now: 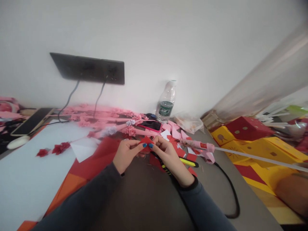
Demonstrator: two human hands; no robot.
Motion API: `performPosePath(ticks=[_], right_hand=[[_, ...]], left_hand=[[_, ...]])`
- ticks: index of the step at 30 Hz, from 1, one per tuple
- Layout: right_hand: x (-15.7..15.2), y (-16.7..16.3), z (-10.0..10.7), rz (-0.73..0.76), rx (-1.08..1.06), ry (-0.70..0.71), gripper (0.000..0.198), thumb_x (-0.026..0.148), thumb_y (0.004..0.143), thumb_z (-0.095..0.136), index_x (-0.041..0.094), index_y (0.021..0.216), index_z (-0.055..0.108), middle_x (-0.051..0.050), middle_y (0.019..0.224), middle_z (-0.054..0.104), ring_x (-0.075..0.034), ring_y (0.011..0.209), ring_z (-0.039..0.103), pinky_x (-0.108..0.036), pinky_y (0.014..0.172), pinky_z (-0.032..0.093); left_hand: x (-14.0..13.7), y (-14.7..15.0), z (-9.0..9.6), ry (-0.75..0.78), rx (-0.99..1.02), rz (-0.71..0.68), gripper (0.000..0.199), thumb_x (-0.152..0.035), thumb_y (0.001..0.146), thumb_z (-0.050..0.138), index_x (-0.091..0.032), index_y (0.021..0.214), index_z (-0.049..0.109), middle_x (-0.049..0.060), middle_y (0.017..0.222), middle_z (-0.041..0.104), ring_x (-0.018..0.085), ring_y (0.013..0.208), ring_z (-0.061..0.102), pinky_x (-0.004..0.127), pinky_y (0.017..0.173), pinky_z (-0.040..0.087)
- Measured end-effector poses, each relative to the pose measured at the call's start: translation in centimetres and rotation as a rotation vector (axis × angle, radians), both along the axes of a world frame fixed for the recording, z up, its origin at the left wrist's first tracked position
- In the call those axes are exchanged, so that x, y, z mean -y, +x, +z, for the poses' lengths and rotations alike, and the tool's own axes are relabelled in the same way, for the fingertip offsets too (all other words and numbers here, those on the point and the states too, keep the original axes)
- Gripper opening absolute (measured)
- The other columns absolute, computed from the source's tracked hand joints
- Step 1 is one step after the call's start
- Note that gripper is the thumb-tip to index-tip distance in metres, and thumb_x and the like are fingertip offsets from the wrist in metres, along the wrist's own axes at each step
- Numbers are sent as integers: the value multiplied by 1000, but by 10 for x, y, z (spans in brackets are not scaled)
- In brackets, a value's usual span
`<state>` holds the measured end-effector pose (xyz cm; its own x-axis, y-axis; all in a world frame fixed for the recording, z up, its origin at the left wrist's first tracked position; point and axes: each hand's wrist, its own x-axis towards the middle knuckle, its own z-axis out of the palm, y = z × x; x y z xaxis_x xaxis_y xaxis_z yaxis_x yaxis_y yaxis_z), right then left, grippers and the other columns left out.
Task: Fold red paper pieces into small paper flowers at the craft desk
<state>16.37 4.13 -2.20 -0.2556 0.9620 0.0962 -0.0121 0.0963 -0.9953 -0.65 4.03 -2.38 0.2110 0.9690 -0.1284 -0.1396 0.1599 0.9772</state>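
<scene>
Between my two hands is a small folded piece of red paper (146, 140). My left hand (127, 152) pinches its left side, thumb on top. The right side is pinched by my right hand (166, 154), thumb also on top; the fingers behind the paper are partly hidden. Beside my right hand lie loose squares of red, white and pink paper (192, 157) and a yellow and black cutter (189, 162). A pink hot glue gun (198, 146), with a long white glue stick (252, 157) in its back, rests right of them.
A water bottle (166, 104) stands against the wall behind a pink phone (150, 125). Pink paper flowers (106, 114) line the back; dark red ones (60, 148) lie left on white sheets (26, 170). A black cable (234, 195) curves right. Yellow and red boxes (264, 147) stand beyond the table's right edge.
</scene>
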Motion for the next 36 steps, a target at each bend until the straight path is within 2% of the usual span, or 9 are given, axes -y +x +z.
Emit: performPosePath(ticks=[6, 10, 14, 19, 28, 31, 36], right_hand=[[-2, -1, -3, -27, -66, 7, 43, 61, 80, 66, 22, 73, 48, 5, 59, 44, -11, 52, 37, -24, 51, 29], [-3, -2, -4, -29, -58, 28, 43, 60, 81, 66, 22, 72, 48, 5, 59, 43, -11, 52, 36, -24, 51, 29], [-4, -2, -4, -43, -69, 37, 44, 60, 80, 66, 22, 70, 47, 5, 60, 44, -12, 52, 36, -24, 50, 29], [-4, -2, -4, -54, -77, 51, 45, 60, 80, 67, 22, 68, 47, 5, 59, 43, -11, 51, 34, -23, 49, 28], [-7, 0, -10, -102, -170, -14, 40, 55, 79, 70, 21, 72, 50, 4, 61, 50, -11, 53, 40, -23, 52, 31], [-8, -1, -13, -89, -166, 10, 42, 57, 79, 69, 21, 72, 49, 4, 62, 51, -11, 53, 41, -23, 53, 32], [-9, 0, -16, -36, -130, 32, 45, 61, 78, 68, 21, 72, 47, 6, 57, 44, -10, 50, 34, -22, 50, 26]], left_hand=[[2, 3, 0, 18, 39, -8, 49, -55, 74, 74, -10, 90, 79, 10, 81, 76, 22, 72, 74, 30, 63, 63], [2, 2, 0, 18, 20, -9, 47, -53, 72, 76, -11, 93, 79, 9, 82, 77, 22, 74, 74, 32, 67, 63], [1, 1, 0, -53, 39, -78, 47, -46, 65, 83, -11, 98, 78, 11, 85, 79, 23, 77, 75, 28, 68, 61], [0, 2, -1, -88, 69, -89, 49, -46, 65, 84, -12, 98, 78, 13, 91, 79, 23, 81, 76, 24, 68, 59], [2, 1, 4, -32, 117, -192, 47, -45, 74, 79, -17, 112, 75, 13, 109, 76, 23, 97, 74, 25, 79, 58], [2, 1, 3, -54, 122, -165, 51, -46, 71, 81, -16, 111, 75, 14, 107, 77, 24, 96, 74, 25, 77, 58], [0, 2, -1, -107, 118, -78, 62, -51, 59, 86, -11, 106, 76, 16, 95, 79, 26, 87, 76, 23, 67, 58]])
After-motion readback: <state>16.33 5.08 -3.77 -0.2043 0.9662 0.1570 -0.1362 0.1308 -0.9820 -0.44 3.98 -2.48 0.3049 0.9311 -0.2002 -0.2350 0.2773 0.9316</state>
